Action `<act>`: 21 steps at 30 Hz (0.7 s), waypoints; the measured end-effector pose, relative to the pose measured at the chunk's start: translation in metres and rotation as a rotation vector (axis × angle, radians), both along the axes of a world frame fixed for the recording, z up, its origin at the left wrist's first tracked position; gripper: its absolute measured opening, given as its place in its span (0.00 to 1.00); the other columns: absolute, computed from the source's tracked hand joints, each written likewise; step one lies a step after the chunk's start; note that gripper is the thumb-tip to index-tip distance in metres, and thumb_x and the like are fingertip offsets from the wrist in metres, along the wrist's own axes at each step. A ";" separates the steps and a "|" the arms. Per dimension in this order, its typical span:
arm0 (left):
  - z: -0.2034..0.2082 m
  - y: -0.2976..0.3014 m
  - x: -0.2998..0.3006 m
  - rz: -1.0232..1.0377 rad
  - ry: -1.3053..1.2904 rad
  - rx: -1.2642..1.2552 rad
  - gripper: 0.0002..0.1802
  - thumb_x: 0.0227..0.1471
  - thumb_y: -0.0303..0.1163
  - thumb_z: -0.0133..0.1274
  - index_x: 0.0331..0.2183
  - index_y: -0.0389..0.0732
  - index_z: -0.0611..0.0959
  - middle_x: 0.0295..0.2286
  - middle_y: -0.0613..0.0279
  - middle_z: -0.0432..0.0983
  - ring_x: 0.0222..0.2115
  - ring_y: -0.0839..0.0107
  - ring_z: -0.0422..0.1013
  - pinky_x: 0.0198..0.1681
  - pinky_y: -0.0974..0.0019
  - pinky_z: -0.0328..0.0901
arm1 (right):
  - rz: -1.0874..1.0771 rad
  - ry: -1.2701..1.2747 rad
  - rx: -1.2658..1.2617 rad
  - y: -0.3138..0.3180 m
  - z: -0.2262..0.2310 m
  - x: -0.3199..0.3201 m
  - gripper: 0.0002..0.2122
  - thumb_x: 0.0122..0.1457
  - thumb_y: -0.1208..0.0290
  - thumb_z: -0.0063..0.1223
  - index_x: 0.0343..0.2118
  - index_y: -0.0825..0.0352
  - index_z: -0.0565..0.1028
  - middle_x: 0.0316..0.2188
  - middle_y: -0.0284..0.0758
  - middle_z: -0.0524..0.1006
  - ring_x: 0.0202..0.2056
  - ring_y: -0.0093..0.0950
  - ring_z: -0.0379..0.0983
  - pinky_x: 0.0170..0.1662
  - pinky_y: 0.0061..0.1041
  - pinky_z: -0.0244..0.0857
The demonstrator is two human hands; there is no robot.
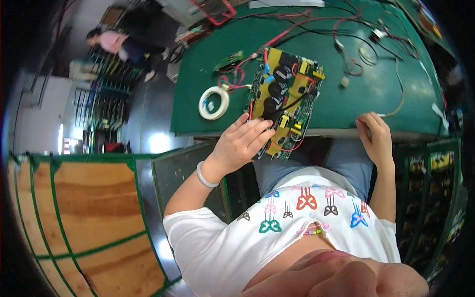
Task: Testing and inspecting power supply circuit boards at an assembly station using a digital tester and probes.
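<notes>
The left hand (240, 143) lay over the near left end of a rectangular green-and-yellow circuit board (295, 101) with black round components, which sat on the green tabletop (356, 104) and jutted past its front edge. Its fingers were slightly spread; with the thumb hidden, I couldn't tell whether they gripped. The right hand (378, 136) was at the edge near a thin pale cable (402, 91), fingers loosely bent, their hold unclear. A white ring (213, 117) lay left of the board.

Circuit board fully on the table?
No: near end of the circuit board extends past the front edge of the green table; left hand touches board.
</notes>
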State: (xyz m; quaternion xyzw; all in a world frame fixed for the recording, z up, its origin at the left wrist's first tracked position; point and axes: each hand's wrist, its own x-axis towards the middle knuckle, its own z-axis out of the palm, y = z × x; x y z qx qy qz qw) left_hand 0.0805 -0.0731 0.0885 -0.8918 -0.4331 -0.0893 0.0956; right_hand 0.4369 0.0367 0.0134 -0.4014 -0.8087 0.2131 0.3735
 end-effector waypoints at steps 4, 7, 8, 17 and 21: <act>-0.005 0.014 0.012 -0.068 0.033 -0.144 0.39 0.28 0.26 0.67 0.50 0.46 0.77 0.51 0.64 0.73 0.52 0.64 0.71 0.65 0.51 0.54 | -0.043 0.067 -0.006 0.001 -0.001 0.005 0.04 0.55 0.82 0.57 0.31 0.69 0.74 0.26 0.38 0.72 0.27 0.38 0.72 0.31 0.32 0.65; 0.000 0.019 0.015 -0.054 0.033 -0.254 0.41 0.26 0.29 0.69 0.50 0.46 0.76 0.51 0.63 0.73 0.52 0.64 0.71 0.65 0.50 0.54 | -0.064 0.095 -0.063 0.005 -0.007 0.005 0.04 0.55 0.82 0.57 0.31 0.69 0.74 0.25 0.38 0.72 0.26 0.37 0.71 0.31 0.31 0.65; 0.001 0.020 0.015 -0.060 0.038 -0.265 0.41 0.26 0.29 0.69 0.50 0.46 0.76 0.51 0.63 0.73 0.52 0.64 0.71 0.65 0.50 0.54 | -0.071 0.100 -0.073 0.006 -0.009 0.004 0.04 0.55 0.82 0.57 0.31 0.69 0.74 0.25 0.38 0.72 0.26 0.37 0.71 0.31 0.31 0.65; -0.025 -0.002 0.021 0.099 -0.280 -0.264 0.45 0.26 0.41 0.75 0.50 0.44 0.75 0.49 0.59 0.74 0.49 0.58 0.71 0.67 0.41 0.44 | 0.185 0.190 -0.125 -0.022 -0.009 -0.035 0.11 0.52 0.81 0.58 0.40 0.67 0.76 0.24 0.36 0.74 0.28 0.34 0.74 0.33 0.31 0.68; -0.035 -0.013 0.030 0.170 -0.359 -0.175 0.46 0.28 0.45 0.75 0.50 0.41 0.75 0.49 0.56 0.73 0.48 0.57 0.70 0.67 0.40 0.42 | 0.377 0.391 -0.599 -0.036 0.004 -0.063 0.15 0.60 0.77 0.53 0.50 0.67 0.74 0.34 0.36 0.74 0.30 0.27 0.73 0.34 0.26 0.67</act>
